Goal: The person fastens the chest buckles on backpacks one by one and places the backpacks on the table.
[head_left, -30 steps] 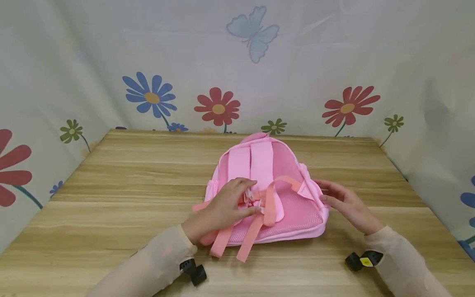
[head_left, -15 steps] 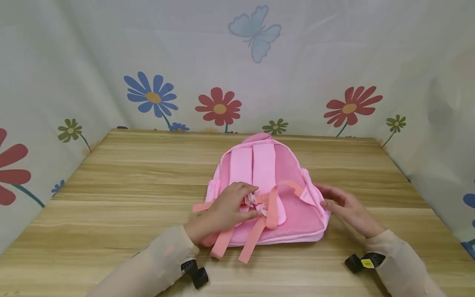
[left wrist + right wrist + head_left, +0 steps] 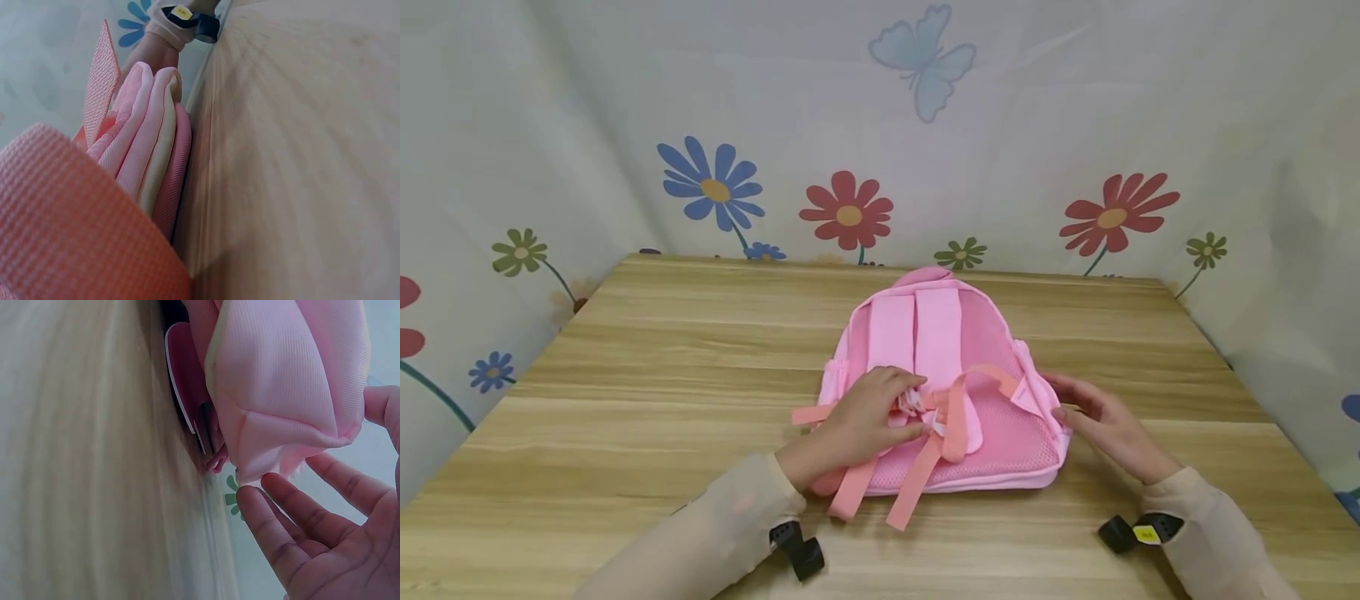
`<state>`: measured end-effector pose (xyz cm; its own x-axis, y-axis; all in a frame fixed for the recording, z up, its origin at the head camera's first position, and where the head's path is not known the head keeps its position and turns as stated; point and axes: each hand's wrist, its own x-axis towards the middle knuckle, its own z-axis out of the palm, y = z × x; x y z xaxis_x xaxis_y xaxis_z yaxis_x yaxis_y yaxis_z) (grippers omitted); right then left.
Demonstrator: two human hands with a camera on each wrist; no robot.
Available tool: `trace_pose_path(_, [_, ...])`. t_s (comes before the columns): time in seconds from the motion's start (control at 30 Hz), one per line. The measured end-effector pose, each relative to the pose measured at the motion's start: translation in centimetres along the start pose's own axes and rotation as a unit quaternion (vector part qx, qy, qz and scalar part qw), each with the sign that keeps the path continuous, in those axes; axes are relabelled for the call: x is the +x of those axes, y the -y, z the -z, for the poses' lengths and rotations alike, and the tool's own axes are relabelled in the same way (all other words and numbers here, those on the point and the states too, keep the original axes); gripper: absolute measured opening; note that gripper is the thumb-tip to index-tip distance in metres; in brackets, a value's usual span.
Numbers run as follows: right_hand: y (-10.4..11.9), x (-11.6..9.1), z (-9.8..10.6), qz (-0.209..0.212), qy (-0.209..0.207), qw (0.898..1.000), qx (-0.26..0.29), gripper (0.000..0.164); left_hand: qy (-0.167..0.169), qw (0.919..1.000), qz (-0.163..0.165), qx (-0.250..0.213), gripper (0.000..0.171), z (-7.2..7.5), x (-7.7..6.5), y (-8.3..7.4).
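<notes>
A pink backpack [image 3: 1000,433] lies with its mesh back panel and two padded shoulder straps [image 3: 938,329] facing up. Over the lower ends of those straps lies my left hand [image 3: 868,417], thumb and index finger spread either side of white plastic clips [image 3: 910,402]; its other fingers are hidden. Loose coral webbing [image 3: 906,496] trails from under it toward the front, and one webbing strap [image 3: 81,225] fills the near left of the left wrist view. My right hand [image 3: 1108,421] touches the bag's right side; in the right wrist view its extended fingers [image 3: 281,540] meet the lower corner.
The backpack rests on a wood-grain table [image 3: 662,350]. Behind it hangs a pale cloth backdrop [image 3: 1000,150] printed with flowers and a butterfly. A dark red flat piece with a white edge [image 3: 186,375] shows beneath the bag in the right wrist view.
The head view has shifted slightly. My left hand has settled a little lower over the clips since the oldest frame; my right hand stays against the bag's side.
</notes>
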<state>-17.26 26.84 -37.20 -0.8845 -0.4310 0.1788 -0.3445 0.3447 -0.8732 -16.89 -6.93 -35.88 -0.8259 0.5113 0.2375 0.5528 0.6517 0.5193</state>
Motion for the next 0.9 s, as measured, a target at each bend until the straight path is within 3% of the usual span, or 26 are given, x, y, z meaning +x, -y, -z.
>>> trace_pose_path(0.23, [0.0,0.2,0.2,0.004,-0.001,1.0,-0.023,0.044,-0.006,1.0,0.002,-0.002,0.056,-0.1,0.0,0.1])
trace_pose_path(0.43, [1.0,0.1,0.7,0.015,-0.006,0.995,-0.101,0.043,0.002,0.9999,0.005,-0.01,0.058,-0.1,0.1,0.0])
trace_pose_path(0.7, [4.1,0.7,1.2,0.04,-0.036,0.978,-0.202,0.046,0.0,0.9992,-0.002,-0.041,0.06,0.5,0.4,-0.1])
trace_pose_path(0.9, [7.2,2.1,0.7,0.022,-0.029,0.968,-0.247,0.047,0.014,0.9975,0.03,-0.063,0.064,1.5,0.3,0.1])
